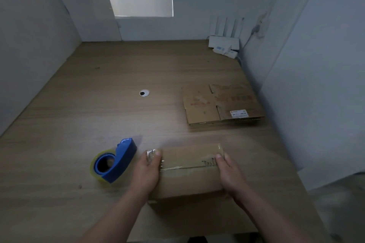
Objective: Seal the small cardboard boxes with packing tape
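Observation:
A small brown cardboard box point(189, 171) lies on the wooden table point(98, 104) near its front edge, with a strip of clear tape running along its top seam. My left hand point(147, 169) lies over the box's left end, fingers pressing crumpled clear tape there. My right hand point(230, 173) lies flat against the box's right end, its thumb on the top. A blue tape dispenser point(114, 162) with a roll of clear tape sits on the table just left of my left hand, touched by neither hand.
A flattened cardboard box point(221, 104) with a white label lies at the right, behind the small box. A round cable hole point(144, 93) sits mid-table. White boxes point(224, 46) stand in the far right corner. White walls enclose the table on three sides.

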